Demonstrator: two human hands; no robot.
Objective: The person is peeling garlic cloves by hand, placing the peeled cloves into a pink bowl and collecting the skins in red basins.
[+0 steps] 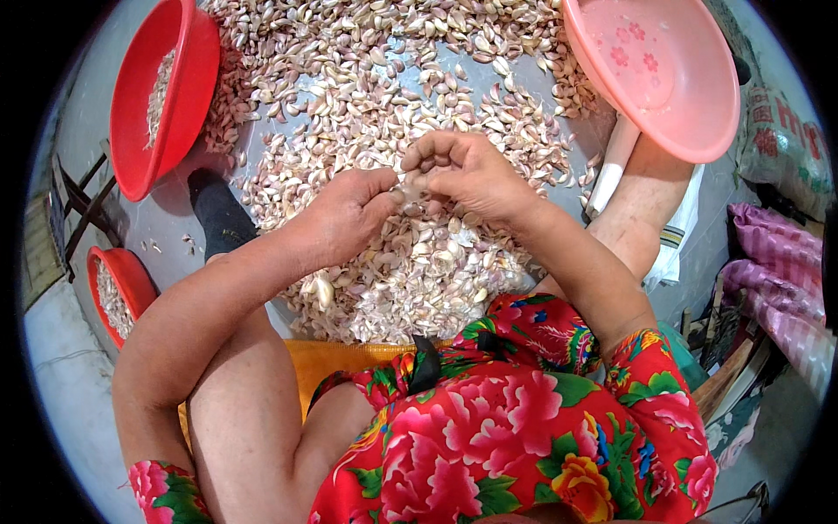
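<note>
My left hand (pixel 353 214) and my right hand (pixel 470 177) meet over a wide heap of garlic cloves (pixel 410 271). Thumbs and forefingers are pinched together around a small pale garlic clove (pixel 412 192), partly hidden and blurred between the fingertips. The other fingers of my right hand are curled; those of my left are mostly hidden beneath the hand. Loose cloves, whitish to purplish, spread beyond both hands, and papery skins are mixed in close to my lap.
A red basin (pixel 196 83) with cloves stands far left, and a smaller red bowl (pixel 135 275) holds more nearby. A pink basin (pixel 690 105) sits far right, above my leg. Striped purple sacks (pixel 777 275) and a printed white sack (pixel 786 144) lie at the right.
</note>
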